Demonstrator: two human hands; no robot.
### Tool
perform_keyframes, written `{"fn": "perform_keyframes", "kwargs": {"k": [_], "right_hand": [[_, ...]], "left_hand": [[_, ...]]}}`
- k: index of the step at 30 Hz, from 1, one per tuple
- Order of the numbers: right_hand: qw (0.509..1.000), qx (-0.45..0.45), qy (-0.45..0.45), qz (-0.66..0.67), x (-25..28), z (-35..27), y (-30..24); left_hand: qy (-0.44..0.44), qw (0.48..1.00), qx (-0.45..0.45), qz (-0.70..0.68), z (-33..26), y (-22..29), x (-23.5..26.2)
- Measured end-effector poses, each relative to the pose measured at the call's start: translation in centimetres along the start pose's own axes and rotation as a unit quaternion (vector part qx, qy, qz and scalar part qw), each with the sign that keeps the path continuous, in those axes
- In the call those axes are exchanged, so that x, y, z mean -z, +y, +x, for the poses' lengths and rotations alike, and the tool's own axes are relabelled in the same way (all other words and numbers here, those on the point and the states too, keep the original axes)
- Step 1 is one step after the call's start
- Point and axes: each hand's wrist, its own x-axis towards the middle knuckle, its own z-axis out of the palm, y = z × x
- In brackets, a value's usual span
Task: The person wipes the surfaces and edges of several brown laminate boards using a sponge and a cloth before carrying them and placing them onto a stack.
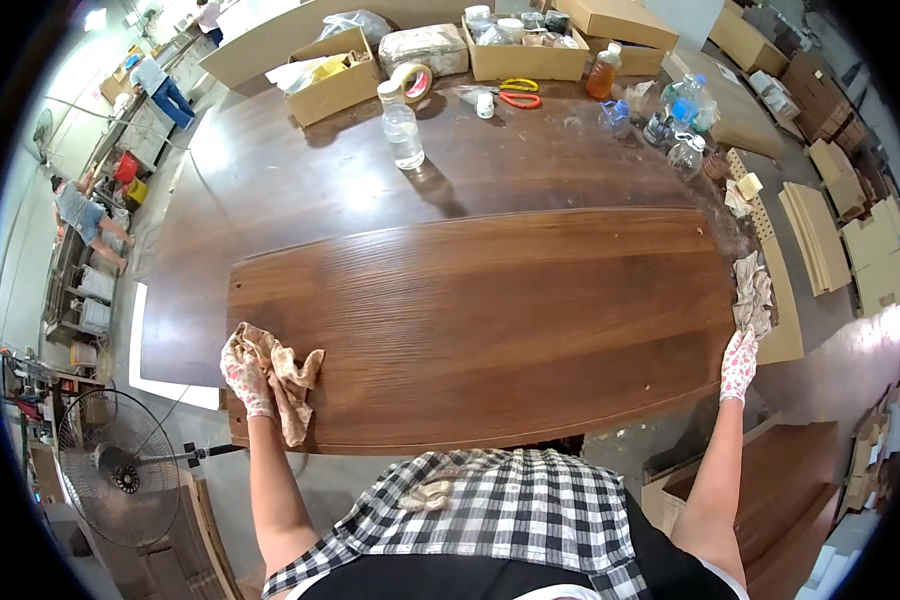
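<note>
While left hand [244, 372] presses crumpled rag [288, 378], smooth wood-grain panel [490, 320] lies flat.

Wood panel [490, 320] smooth, satin sheen; cloth rag [288, 375] crumpled, matt.

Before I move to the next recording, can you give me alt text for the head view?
A person's gloved left hand presses a rag on a brown wooden panel, while the right hand grips its right edge. Beyond the panel, the table holds a bottle, tape, scissors and boxes.
</note>
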Motion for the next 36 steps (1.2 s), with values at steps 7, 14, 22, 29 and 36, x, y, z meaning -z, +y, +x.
{"fn": "perform_keyframes", "kwargs": {"k": [7, 14, 22, 29, 36], "right_hand": [[0.995, -0.011, 0.029, -0.098, 0.3, -3.2, -0.4], [0.976, -0.001, 0.078, -0.204, 2.0, -4.5, -2.7], [0.983, 0.024, 0.122, -0.132, 1.3, -5.3, -3.0], [0.986, 0.04, 0.152, -0.045, 1.2, -5.7, -3.5], [0.991, 0.059, 0.119, -0.032, 1.3, -5.6, -2.8]], "left_hand": [[-0.04, 0.993, -0.112, -0.013, -0.5, 0.6, -1.1], [-0.226, 0.898, -0.376, 0.031, -3.6, 10.5, -7.2], [-0.313, 0.805, -0.504, 0.025, -10.5, 22.9, -20.0], [-0.529, 0.673, -0.517, 0.009, -22.2, 34.0, -20.2], [-0.763, 0.456, -0.314, -0.333, -32.4, 25.3, -12.4]]}}
